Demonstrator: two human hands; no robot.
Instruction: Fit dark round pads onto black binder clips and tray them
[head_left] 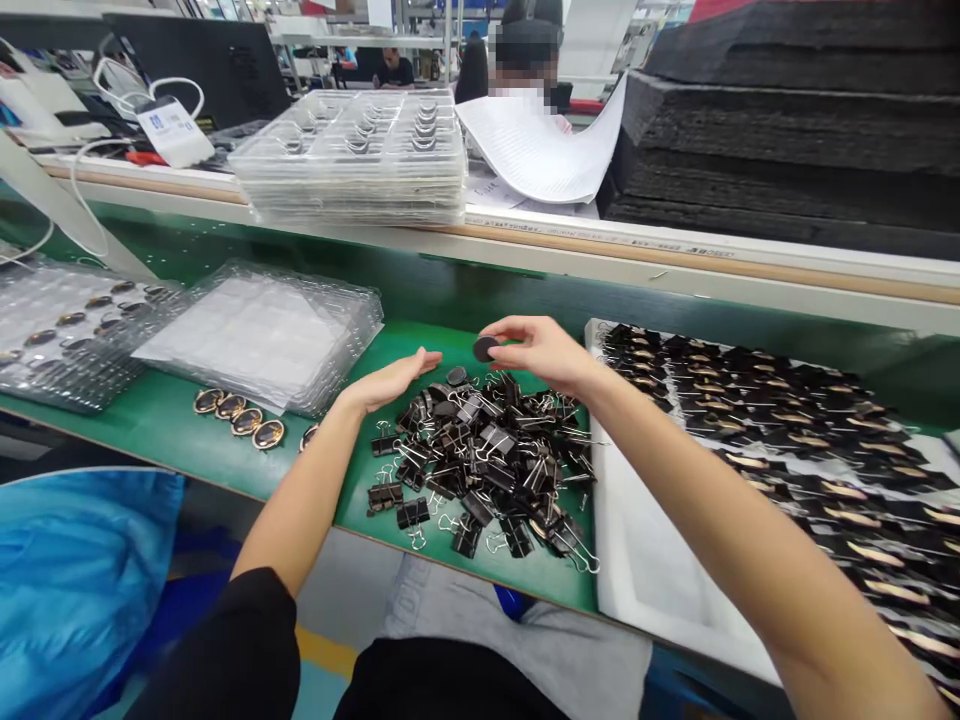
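Note:
Between the thumb and fingers of my right hand point(531, 350) is a dark round disc point(485, 348), held just above the back of a heap of black binder clips point(480, 450). My left hand point(397, 382) hovers at the heap's left side, fingers stretched out and apparently holding nothing. Another dark round disc point(456, 377) lies at the back edge of the pile, between the two hands. Several gold-rimmed oval pieces point(247, 421) with dark centres lie in a row to the left, and one more is partly hidden by my left forearm.
A white foam tray point(637, 560) at right holds rows of clipped pieces. Clear plastic trays point(255, 320) with paper stand at left, beside a tray of oval pieces point(71, 320). More stacked trays point(360, 180) and black foam sheets point(780, 140) occupy the shelf. A person point(525, 50) sits opposite.

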